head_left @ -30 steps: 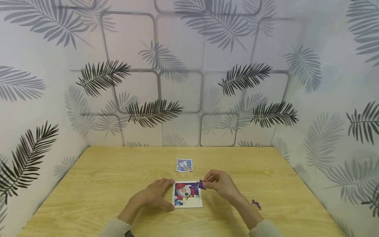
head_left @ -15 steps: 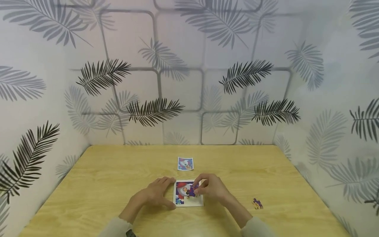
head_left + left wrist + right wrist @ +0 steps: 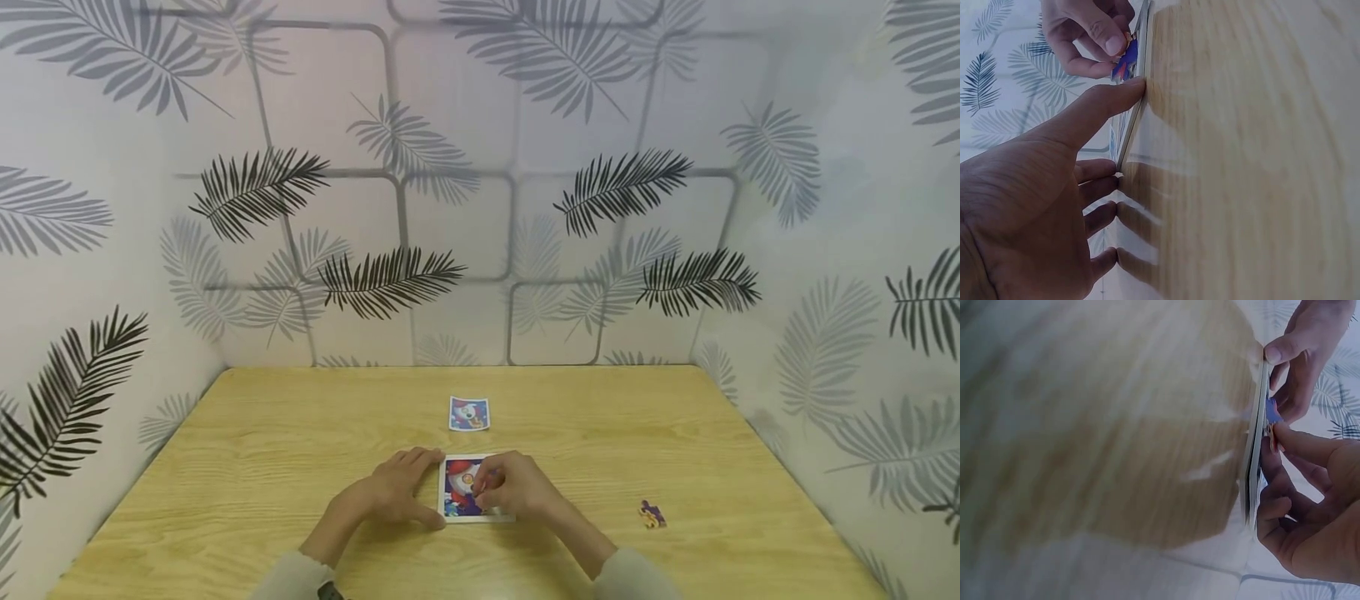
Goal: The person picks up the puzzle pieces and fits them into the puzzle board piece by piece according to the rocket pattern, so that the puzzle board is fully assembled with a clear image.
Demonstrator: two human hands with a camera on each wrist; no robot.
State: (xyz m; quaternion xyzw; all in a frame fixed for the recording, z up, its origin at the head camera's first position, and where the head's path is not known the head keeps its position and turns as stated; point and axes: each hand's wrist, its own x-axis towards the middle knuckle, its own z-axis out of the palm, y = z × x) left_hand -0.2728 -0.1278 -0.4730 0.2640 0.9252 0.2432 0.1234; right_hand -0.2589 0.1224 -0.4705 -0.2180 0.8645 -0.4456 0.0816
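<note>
A square jigsaw board [image 3: 477,521] with a white border lies flat on the table, showing a white-and-red cartoon figure on purple. My left hand [image 3: 401,487] rests at its left side, thumb at the near corner and fingertips by the far one; the left wrist view shows that thumb [image 3: 1124,94] straight along the edge. Between thumb and fingers, my right hand [image 3: 517,483] pinches a purple puzzle piece [image 3: 1129,60], tilted and close over the board. In the right wrist view the piece [image 3: 1272,412] stands at the board's face. My right fingers cover the board's right part.
Another purple-and-yellow puzzle piece [image 3: 652,514] lies on the wooden table [image 3: 300,425], right of my right forearm. Behind the board is a small picture card [image 3: 469,414] with a similar figure. A leaf-patterned wall [image 3: 465,325] stands along the table's far edge.
My right hand has carried the pinched piece from the board's far right corner leftward and nearer, down over the lower part of the picture. My left hand has stayed at the left edge.
</note>
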